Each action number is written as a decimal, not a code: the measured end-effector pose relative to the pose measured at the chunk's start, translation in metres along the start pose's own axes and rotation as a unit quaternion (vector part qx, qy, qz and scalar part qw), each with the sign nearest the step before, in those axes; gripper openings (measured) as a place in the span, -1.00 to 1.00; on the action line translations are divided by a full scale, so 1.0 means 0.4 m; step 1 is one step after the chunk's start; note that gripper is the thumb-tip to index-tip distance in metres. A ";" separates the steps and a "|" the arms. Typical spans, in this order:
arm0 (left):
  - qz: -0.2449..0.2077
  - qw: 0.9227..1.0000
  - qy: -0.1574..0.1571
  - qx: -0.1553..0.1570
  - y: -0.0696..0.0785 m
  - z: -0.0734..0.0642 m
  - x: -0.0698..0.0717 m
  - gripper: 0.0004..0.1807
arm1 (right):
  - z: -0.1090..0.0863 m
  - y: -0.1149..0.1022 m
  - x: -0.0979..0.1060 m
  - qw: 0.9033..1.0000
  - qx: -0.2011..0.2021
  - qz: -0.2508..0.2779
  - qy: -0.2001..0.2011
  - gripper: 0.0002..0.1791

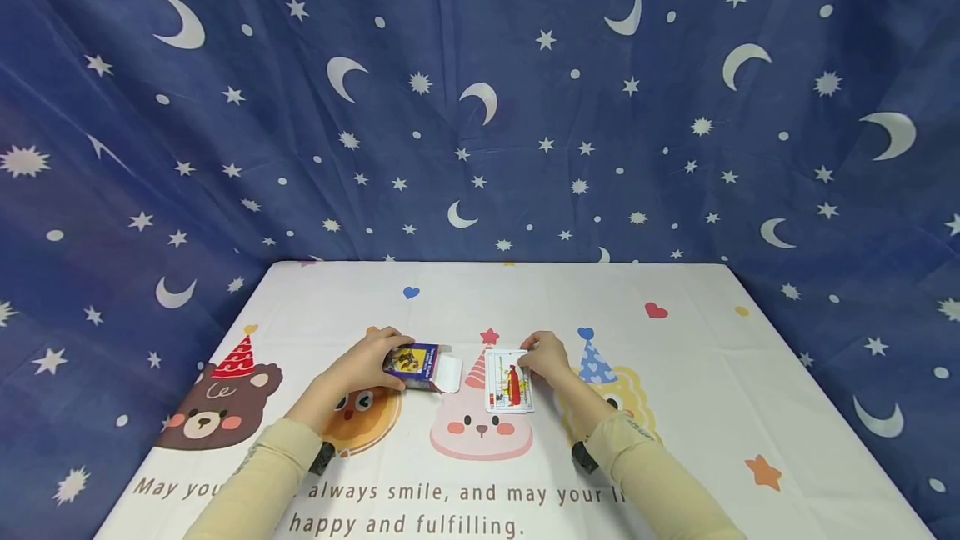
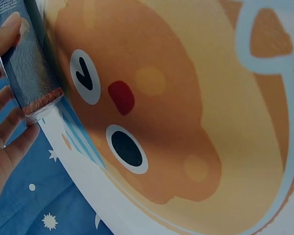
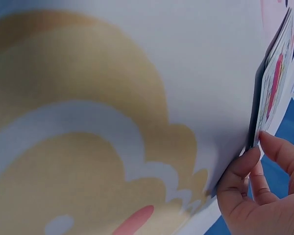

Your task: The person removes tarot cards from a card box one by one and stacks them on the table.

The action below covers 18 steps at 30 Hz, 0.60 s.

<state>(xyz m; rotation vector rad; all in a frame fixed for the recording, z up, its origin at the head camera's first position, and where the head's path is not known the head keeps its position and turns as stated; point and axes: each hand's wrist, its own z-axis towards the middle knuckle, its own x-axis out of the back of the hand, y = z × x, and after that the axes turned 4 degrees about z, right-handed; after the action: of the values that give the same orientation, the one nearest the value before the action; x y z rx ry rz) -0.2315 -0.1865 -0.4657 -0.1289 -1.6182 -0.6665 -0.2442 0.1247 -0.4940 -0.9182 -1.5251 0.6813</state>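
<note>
My left hand (image 1: 369,361) grips a small blue card box (image 1: 416,362) with a yellow picture on its face. The box's white end flap (image 1: 448,374) stands out toward the right. In the left wrist view the thumb lies on one face of the box (image 2: 32,73) and the fingers curl around its edge. On the right, my right hand (image 1: 547,355) pinches a small stack of cards (image 1: 510,386) at its upper right corner. The top card shows a figure in red. Seen from the right wrist, thumb and finger hold the corner of the slightly fanned cards (image 3: 274,88).
A white tablecloth (image 1: 600,298) with printed cartoon animals and lettering covers the table. Behind it and along both sides hangs a blue curtain (image 1: 420,148) with moons and stars. The box and cards lie a short gap apart near the table's middle.
</note>
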 end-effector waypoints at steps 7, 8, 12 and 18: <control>0.006 1.000 0.003 0.009 -0.004 -0.005 0.005 -0.21 | 0.000 -0.002 -0.002 1.000 0.002 -0.013 0.005 -0.83; 0.006 1.000 0.004 0.011 -0.003 -0.006 0.007 -0.21 | 0.000 -0.003 -0.002 1.000 0.002 -0.013 0.006 -0.84; 0.006 1.000 0.002 0.016 -0.002 -0.008 0.008 -0.22 | 0.002 -0.004 -0.003 1.000 -0.004 -0.014 0.008 -0.84; 0.001 1.000 -0.002 0.016 -0.003 -0.012 0.006 -0.22 | -0.003 -0.004 0.003 1.000 -0.003 -0.002 0.006 -0.82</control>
<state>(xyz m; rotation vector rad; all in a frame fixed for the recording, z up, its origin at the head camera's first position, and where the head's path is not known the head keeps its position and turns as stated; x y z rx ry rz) -0.2282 -0.1904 -0.4638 -0.1089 -1.6309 -0.6395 -0.2433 0.1249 -0.4920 -0.9210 -1.5191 0.6675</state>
